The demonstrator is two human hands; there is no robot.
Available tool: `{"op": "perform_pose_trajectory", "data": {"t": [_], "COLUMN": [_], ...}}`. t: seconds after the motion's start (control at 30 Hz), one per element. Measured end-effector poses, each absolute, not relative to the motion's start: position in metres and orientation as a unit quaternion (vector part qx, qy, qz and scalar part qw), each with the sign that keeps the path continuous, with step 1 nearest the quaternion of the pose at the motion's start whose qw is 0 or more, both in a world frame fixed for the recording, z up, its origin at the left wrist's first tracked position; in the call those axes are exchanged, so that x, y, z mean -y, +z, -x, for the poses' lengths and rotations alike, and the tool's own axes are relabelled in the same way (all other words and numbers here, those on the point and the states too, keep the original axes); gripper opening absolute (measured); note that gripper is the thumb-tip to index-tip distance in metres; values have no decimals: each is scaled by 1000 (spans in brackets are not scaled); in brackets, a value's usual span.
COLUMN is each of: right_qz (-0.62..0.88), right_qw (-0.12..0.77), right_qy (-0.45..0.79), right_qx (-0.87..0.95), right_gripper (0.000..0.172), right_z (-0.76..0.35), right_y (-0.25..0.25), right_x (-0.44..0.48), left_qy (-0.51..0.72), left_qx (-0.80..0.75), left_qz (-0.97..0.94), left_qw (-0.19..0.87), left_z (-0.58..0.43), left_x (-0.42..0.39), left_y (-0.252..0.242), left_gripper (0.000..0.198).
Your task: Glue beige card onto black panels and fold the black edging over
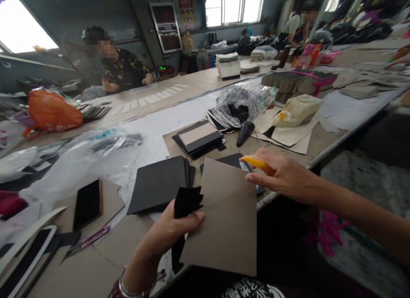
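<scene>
My left hand (pixel 174 229) is closed around a bunch of thin black pieces (pixel 187 200) and grips the left edge of a grey-brown cardboard sheet (pixel 226 216), held over the table's front edge. My right hand (pixel 282 175) is closed on a yellow-handled tool (pixel 258 164), its tip at the sheet's upper right corner. Just beyond the sheet lies a stack of black sheets (pixel 158 183).
A black phone (pixel 87 204) and purple-handled scissors (pixel 91 239) lie at the left. A stack with a tan card on top (pixel 198 135), a black cone-shaped tool (pixel 245 131) and a plastic bag (pixel 243 102) sit further back. Another person (pixel 117 67) works across the long table (pixel 336 142).
</scene>
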State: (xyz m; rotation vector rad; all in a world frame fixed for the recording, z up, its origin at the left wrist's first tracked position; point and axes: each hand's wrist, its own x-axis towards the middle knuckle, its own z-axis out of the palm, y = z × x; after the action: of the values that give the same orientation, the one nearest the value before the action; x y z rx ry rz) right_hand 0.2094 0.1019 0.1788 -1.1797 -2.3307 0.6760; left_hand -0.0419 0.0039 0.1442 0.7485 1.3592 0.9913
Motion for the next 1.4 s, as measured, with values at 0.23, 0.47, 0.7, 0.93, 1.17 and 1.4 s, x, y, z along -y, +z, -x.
{"op": "perform_pose_trajectory", "data": {"t": [0.23,0.47,0.7,0.93,1.17,1.4], "right_qz": [422,443,562,594,563,562], "right_qw": [108,116,179,101,-24,-63], "right_qy": [362,533,575,496,275,263], "right_qx": [824,711,568,625,779,782], "right_gripper": [33,41,43,37,44,49], "right_z": [-194,-213,-236,-228,-230,-235], "right_y": [179,174,129,85,70,60], "right_x": [-138,-169,-161,-161,-169,-172], "left_qy": [396,481,450,422,342,349], "left_qx": [-562,-571,-642,-680,-728,-739], "left_qz": [-370,-378,-346,-376,-429,-406], "left_qw": [625,547,515,467,410,409], "left_z": [40,60,30,14,15,10], "left_x": [-34,-69,-48,-53,-59,-55], "left_y": [169,169,91,54,43,39], "left_gripper": [28,27,47,29,26,26]}}
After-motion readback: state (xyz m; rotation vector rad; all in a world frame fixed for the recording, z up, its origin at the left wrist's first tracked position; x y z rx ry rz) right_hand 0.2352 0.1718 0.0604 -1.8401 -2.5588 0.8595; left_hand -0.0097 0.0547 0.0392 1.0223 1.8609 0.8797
